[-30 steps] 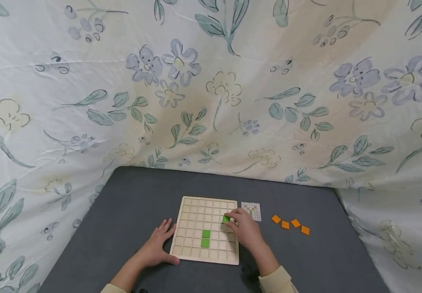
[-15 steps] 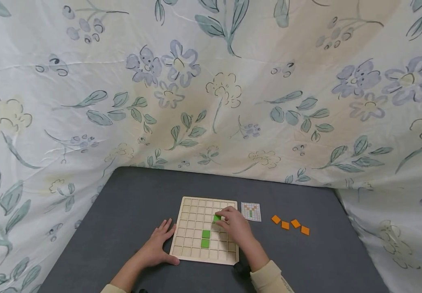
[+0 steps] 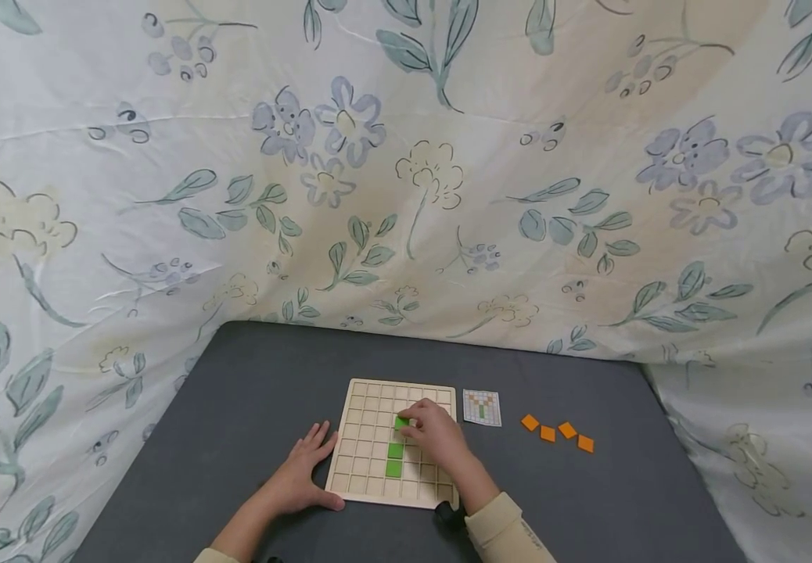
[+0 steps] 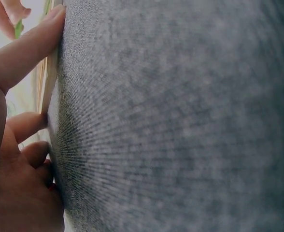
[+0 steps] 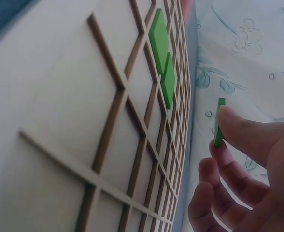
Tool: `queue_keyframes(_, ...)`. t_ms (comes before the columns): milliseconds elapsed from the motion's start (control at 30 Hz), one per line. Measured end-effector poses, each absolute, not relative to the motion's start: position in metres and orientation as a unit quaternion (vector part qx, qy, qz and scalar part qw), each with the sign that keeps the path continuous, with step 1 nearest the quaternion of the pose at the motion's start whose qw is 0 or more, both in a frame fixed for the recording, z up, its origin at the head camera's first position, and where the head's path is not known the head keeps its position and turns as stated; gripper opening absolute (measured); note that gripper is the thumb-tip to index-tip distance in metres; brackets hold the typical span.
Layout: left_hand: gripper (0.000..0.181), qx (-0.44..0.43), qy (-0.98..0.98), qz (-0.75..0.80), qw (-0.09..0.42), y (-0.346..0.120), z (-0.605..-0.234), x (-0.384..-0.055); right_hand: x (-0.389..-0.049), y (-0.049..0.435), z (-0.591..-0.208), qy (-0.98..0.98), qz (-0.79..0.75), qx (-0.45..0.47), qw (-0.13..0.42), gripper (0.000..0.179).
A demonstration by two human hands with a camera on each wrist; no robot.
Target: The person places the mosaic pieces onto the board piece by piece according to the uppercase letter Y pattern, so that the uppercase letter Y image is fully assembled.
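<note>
Now I see the right hand (image 3: 437, 432), pinching a square green tile (image 3: 401, 423), has swung left over the pale wooden grid board (image 3: 364, 431), seemingly lining up beyond two flat green squares (image 3: 395, 451), left hand (image 3: 298, 471) spread against its edge.

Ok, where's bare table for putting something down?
The table is bare between the board and floral cloth, and right of the orange tiles. It's crowded at the board: left hand at its left edge, right hand holding a green tile over it, card beside it.

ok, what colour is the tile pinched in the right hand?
Green; the tile shows best in the right wrist view.
</note>
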State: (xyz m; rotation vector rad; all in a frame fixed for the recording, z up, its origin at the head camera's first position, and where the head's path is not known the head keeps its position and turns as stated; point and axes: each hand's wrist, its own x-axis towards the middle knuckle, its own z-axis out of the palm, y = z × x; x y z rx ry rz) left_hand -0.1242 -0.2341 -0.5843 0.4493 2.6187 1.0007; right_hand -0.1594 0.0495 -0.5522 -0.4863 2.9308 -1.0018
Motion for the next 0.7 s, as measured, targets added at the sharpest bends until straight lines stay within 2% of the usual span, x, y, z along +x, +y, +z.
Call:
queue_keyframes(267, 0.119, 0.164, 0.911, 0.349, 0.149, -0.237, -0.585, -0.124, -0.159, 0.039, -0.558, 0.943, -0.295, -0.146, 0.037, 0.029)
queue_keyframes(700, 0.120, 0.162, 0.908, 0.353, 0.156, -0.241, -0.585, -0.123, -0.157, 0.028, -0.563, 0.948, -0.289, -0.127, 0.037, 0.025)
